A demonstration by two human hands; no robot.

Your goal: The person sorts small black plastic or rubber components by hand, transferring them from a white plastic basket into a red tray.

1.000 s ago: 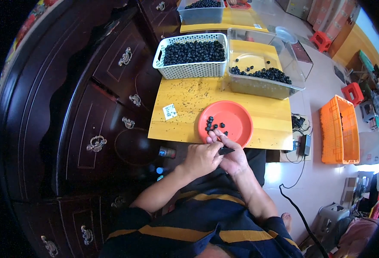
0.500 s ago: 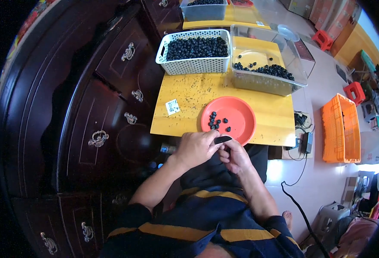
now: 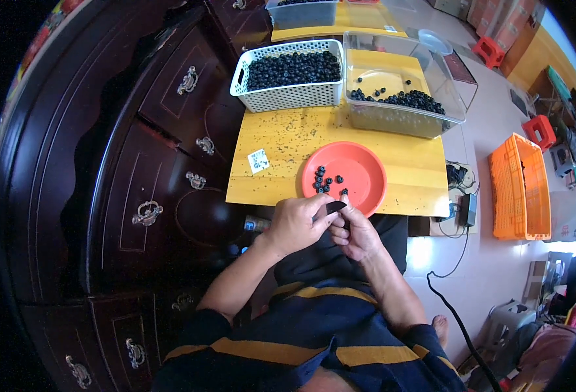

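Note:
My left hand (image 3: 294, 225) is closed around a small dark knife (image 3: 333, 207), its flat pointed blade jutting right toward my other thumb. Close against it, my right hand (image 3: 356, 236) has its fingers curled and thumb raised by the blade tip. Something dark shows between those right fingers, too hidden to name. Both hands are over the near rim of a round red plastic dish (image 3: 370, 171). Inside the dish lie several small round black pieces (image 3: 320, 178), some with pale centres, mostly on its left side.
The dish stands on a yellow wooden table (image 3: 281, 140) strewn with dark crumbs and a white printed card (image 3: 258, 161). Behind are a white perforated basket (image 3: 292, 98) and a clear bin (image 3: 392, 124), both holding black pieces. Dark drawers (image 3: 138, 170) flank the left; an orange crate (image 3: 520, 189) stands right.
The whole view has shifted slightly, so table and containers sit a little higher. My hands stay together at the dish's near rim; the knife has tilted a little and the right thumb has risen.

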